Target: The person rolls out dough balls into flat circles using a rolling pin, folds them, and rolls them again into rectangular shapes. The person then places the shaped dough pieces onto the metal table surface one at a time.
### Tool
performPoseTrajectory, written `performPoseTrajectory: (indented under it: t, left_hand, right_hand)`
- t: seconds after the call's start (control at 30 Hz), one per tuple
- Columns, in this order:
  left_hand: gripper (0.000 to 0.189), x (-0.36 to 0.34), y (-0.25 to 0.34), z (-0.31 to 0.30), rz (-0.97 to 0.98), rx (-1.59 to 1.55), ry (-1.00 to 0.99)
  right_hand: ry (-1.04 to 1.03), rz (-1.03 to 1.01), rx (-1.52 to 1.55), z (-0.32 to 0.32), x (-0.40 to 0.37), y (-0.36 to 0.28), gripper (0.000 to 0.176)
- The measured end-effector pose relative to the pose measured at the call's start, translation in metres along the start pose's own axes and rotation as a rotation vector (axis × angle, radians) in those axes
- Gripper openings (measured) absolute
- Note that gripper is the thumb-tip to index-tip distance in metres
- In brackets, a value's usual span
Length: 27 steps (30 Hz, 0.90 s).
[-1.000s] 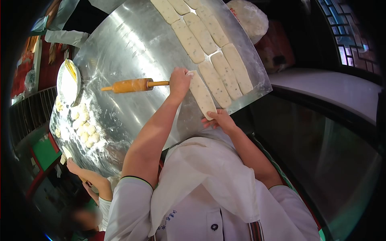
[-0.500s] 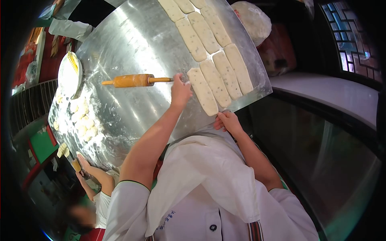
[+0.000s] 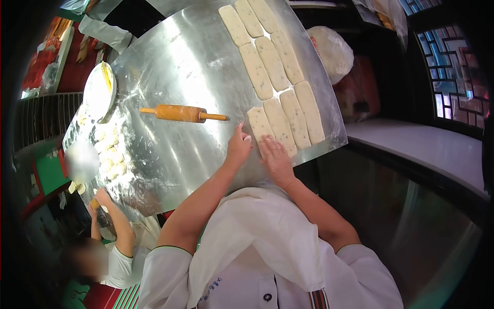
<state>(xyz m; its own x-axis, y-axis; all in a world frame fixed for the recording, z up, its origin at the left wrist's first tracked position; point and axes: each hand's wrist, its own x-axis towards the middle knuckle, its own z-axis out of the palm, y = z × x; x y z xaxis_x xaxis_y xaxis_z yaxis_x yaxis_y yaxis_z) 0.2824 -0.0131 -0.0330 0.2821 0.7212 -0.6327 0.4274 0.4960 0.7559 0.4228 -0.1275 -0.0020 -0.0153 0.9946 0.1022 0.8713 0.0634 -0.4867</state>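
Observation:
Oblong dough strips flecked with dark bits lie in rows on the metal table. My right hand (image 3: 276, 160) rests flat, fingers stretched, over the lower part of the nearest dough strip (image 3: 259, 121) and hides that end. Just left of this strip is my left hand (image 3: 240, 147), open with the index finger extended, holding nothing I can see. Beyond its fingertips lies a wooden rolling pin (image 3: 180, 113), one handle pointing towards the hand. Close by on the right is another dough strip (image 3: 279, 126).
Floury dough pieces (image 3: 109, 154) and a white oval plate (image 3: 98, 95) with something yellow in it sit at the table's left. A co-worker's hands (image 3: 100, 198) hold a small roller at lower left. A large pale, rounded bundle (image 3: 332, 54) stands past the right edge.
My right hand has moved from the near end of the closest strip up onto its surface, its fingers now flattened. My left hand sits slightly lower. The whole view has shifted a little.

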Motion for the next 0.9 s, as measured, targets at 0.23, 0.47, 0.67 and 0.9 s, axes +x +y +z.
performPoseTrajectory:
  t: [0.23,0.47,0.67,0.9]
  left_hand:
    - [0.014,-0.032,-0.013,-0.05,0.048,0.591,0.145]
    - [0.014,-0.03,-0.029,-0.046,0.212,0.732,0.18]
    - [0.015,-0.022,-0.054,-0.046,0.338,0.689,0.214]
    - [0.014,-0.046,-0.064,-0.102,0.407,0.285,0.242]
  right_hand:
    - [-0.283,-0.127,-0.041,0.013,0.016,0.01,0.08]
    - [-0.196,-0.106,-0.036,0.013,0.078,0.028,0.081]
    - [-0.179,-0.09,-0.106,0.018,0.089,0.007,0.073]
    - [-0.185,-0.237,-0.051,0.045,0.172,-0.065,0.061]
